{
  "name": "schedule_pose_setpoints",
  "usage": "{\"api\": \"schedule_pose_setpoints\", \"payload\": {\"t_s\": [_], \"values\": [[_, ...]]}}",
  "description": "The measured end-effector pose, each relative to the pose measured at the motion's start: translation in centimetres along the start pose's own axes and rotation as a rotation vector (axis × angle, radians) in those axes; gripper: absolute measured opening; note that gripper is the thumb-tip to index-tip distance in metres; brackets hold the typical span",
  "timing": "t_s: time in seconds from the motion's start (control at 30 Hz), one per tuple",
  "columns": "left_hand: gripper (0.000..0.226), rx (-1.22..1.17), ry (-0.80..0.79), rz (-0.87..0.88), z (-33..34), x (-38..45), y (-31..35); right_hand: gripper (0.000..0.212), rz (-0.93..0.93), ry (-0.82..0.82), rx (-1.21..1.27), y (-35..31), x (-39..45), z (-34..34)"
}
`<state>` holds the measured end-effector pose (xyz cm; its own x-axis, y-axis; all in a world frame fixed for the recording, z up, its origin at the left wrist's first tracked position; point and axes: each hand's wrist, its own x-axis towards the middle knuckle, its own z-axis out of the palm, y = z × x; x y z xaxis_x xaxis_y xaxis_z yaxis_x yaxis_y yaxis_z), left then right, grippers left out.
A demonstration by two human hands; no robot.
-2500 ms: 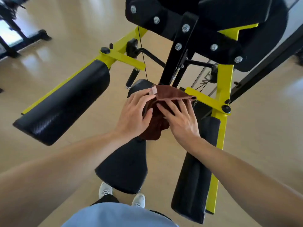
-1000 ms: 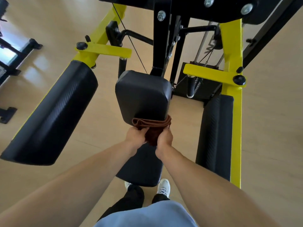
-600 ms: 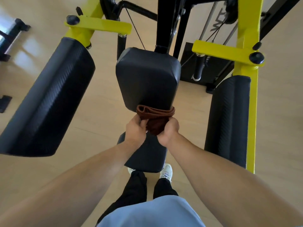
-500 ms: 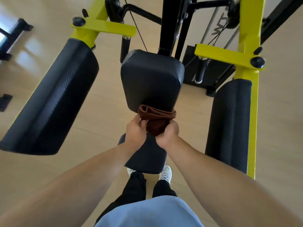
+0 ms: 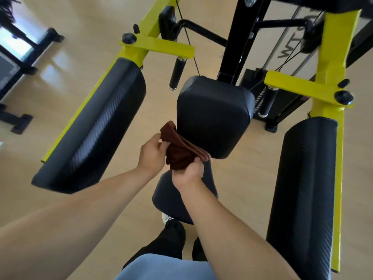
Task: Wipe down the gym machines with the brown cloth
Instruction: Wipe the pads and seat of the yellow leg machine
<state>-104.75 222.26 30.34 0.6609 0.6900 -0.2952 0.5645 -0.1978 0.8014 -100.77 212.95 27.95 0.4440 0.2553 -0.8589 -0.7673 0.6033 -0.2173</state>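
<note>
The folded brown cloth (image 5: 180,150) lies against the lower left corner of the black back pad (image 5: 214,116) of a yellow and black gym machine. My left hand (image 5: 152,153) grips the cloth's upper left end. My right hand (image 5: 189,172) grips its lower right end from below. The cloth is tilted, its left end higher. Under my hands is the black seat pad (image 5: 167,195), partly hidden by my right forearm.
A long black arm pad (image 5: 94,126) on a yellow bar sticks out at the left, and another (image 5: 304,188) hangs at the right. The black upright (image 5: 242,37), cables and weight stack stand behind the back pad. Another machine's base (image 5: 18,120) sits far left. My legs and shoes are below.
Both hands slid the cloth from the back pad's bottom edge to its lower left corner, tilting it. Earlier it was pulled down from the top of the pad.
</note>
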Motion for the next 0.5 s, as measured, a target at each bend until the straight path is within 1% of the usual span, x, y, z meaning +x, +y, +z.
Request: {"api": "schedule_pose_setpoints", "payload": {"t_s": [0.1, 0.17, 0.2, 0.23, 0.27, 0.33, 0.4, 0.43, 0.5], "values": [[0.013, -0.08, 0.075, 0.09, 1.3, -1.7, 1.3, 0.05, -0.161, 0.195, -0.126, 0.0, -0.2, -1.4], [0.019, -0.131, 0.124, 0.129, 2.2, -2.6, 1.0, 0.045, -0.371, 0.314, -0.266, -0.1, -0.8, -1.7], [0.021, -0.149, 0.146, 0.139, 2.6, -3.0, 0.9, 0.043, -0.504, 0.342, -0.341, -0.2, -1.3, -1.8], [0.021, -0.172, 0.164, 0.149, 2.8, -3.2, 1.1, 0.042, -0.635, 0.337, -0.398, -0.4, -2.1, -1.8], [0.021, -0.19, 0.183, 0.173, 3.0, -3.5, 1.5, 0.041, -0.745, 0.296, -0.429, -0.5, -3.1, -1.9], [0.014, -0.18, 0.238, 0.271, 3.1, -3.5, 3.3, 0.038, -0.921, 0.156, -0.513, -1.2, -4.9, -2.0], [0.018, -0.179, 0.282, 0.369, 3.0, -3.0, 5.6, 0.038, -1.122, 0.005, -0.627, -2.2, -5.8, -1.9], [0.02, -0.179, 0.295, 0.409, 2.8, -2.6, 6.7, 0.04, -1.213, -0.034, -0.689, -2.6, -5.8, -1.7], [0.025, -0.151, 0.328, 0.485, 2.3, -2.1, 8.7, 0.041, -1.36, -0.044, -0.843, -3.5, -6.5, -0.9]]}}
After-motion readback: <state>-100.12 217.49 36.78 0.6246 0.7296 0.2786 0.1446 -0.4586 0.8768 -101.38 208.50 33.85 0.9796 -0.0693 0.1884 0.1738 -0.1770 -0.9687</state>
